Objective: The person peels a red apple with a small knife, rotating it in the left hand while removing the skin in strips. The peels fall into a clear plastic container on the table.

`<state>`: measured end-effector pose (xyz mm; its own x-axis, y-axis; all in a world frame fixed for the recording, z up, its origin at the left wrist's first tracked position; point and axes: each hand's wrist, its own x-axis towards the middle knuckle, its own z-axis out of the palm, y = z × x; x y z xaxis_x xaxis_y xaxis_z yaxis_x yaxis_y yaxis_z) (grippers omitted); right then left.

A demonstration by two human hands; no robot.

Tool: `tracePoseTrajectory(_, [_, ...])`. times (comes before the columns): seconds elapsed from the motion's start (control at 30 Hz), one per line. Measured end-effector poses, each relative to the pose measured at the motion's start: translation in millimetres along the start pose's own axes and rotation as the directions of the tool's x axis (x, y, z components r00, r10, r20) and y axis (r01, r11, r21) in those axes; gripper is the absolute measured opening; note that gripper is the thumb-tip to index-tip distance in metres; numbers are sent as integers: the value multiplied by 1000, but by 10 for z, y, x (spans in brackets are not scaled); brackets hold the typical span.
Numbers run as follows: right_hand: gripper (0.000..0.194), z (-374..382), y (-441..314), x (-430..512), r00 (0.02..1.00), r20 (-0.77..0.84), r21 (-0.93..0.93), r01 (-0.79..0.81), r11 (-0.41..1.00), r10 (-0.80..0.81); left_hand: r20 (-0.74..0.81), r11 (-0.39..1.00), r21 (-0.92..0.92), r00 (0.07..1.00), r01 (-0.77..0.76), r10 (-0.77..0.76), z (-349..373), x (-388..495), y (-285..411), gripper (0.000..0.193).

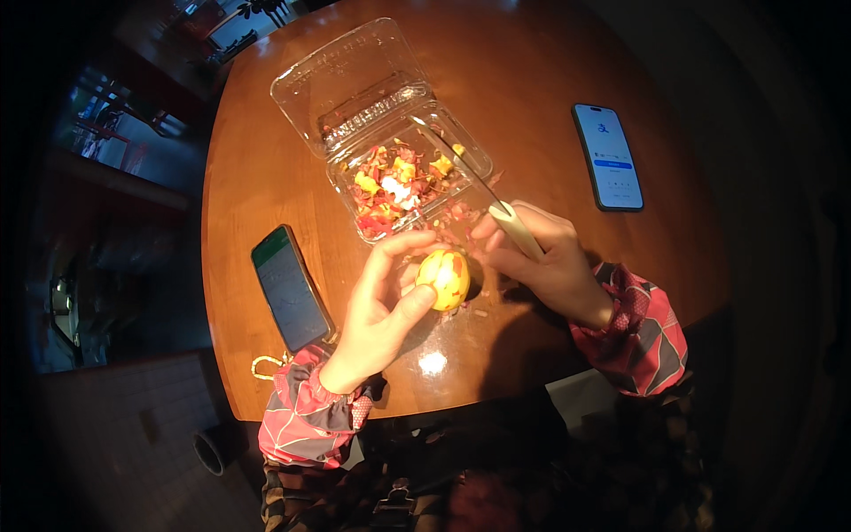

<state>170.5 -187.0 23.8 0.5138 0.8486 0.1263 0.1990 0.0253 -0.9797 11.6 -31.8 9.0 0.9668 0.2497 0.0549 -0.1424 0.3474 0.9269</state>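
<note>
My left hand (382,309) holds a round yellow fruit or vegetable (444,279) between thumb and fingers. Its surface is grooved and has red patches, like leftover skin. In my right hand (548,256) is a knife by its pale handle (516,229). The long knife blade (462,163) points away and to the left, over a clear plastic clamshell box (475,146), apart from the fruit. Inside the box lie red peel scraps (372,216) and several yellow pieces (404,169). More peel bits (459,211) are scattered on the wood between the box and my hands.
A wooden table (532,80) with a curved edge bears everything. One lit phone (608,159) lies at the right, another phone (292,289) with a beaded strap (266,367) at the left. The box's lid (352,73) is folded back. A dark bin (216,449) stands below, left.
</note>
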Motion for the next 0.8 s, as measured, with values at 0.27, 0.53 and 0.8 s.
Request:
tracePoseTrajectory(0.27, [16,49,67,-10,992,86,-52,95,994,-90,35,992,117,998,54,-59,26,-8,-58,48])
tracePoseTrajectory(0.53, [13,38,78,-2,999,-17,35,-35,999,35,110,978,-167,988,126,-109,-45,10,-46,44])
tracePoseTrajectory(0.8, [18,-5,107,-2,962,30,193,-272,943,271,197,764,-613,975,201,-98,-123,52,-1,66])
